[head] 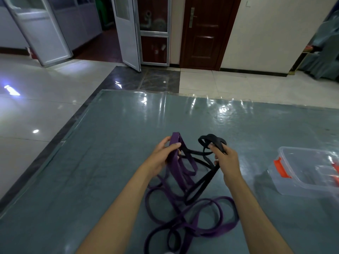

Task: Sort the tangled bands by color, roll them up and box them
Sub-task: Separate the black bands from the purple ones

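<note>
My left hand (163, 155) grips a bunch of purple band (175, 143) lifted off the table. My right hand (226, 158) holds loops of the black band (211, 141) at about the same height. Between the two hands black and purple strands cross and stay tangled. Further purple loops (211, 213) lie in a loose heap on the table in front of me, with a black strand (201, 186) running down into them. The clear plastic box (308, 173) with orange latches stands open to the right of my right hand.
The table (110, 162) has a grey-green top under a shiny clear sheet, with its left edge running diagonally. Beyond it lie a tiled floor, glass doors and a dark wooden door (205, 32).
</note>
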Motion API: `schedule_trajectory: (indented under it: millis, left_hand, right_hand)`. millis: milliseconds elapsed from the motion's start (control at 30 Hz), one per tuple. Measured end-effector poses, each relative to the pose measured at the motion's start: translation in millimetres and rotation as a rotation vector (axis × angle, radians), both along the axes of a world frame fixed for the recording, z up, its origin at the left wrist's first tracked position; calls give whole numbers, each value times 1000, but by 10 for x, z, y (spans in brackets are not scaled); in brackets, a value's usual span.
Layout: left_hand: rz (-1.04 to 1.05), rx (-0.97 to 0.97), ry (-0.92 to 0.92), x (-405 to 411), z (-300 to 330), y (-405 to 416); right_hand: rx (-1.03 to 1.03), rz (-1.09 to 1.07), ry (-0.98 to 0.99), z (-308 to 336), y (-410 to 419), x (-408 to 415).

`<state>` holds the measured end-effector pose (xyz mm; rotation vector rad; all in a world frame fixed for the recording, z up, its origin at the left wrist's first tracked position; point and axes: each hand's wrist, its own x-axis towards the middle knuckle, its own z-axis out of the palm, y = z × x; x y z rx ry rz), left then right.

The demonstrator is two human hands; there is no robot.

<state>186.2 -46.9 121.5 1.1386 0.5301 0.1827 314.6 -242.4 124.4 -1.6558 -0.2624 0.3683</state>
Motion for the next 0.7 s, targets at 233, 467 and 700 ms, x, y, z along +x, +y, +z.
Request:
schedule_trajectory:
  millis: [233, 467, 700]
  left_hand:
    - [59, 271, 24, -46, 200, 271]
    - [114, 511, -7, -193, 441, 357]
    - [210, 578, -205, -287, 576, 320]
  right_hand:
    - [-46, -66, 16, -138, -77, -22]
    - [-65, -53, 80, -231, -156, -43]
    - [-188, 95, 55, -333, -145, -137]
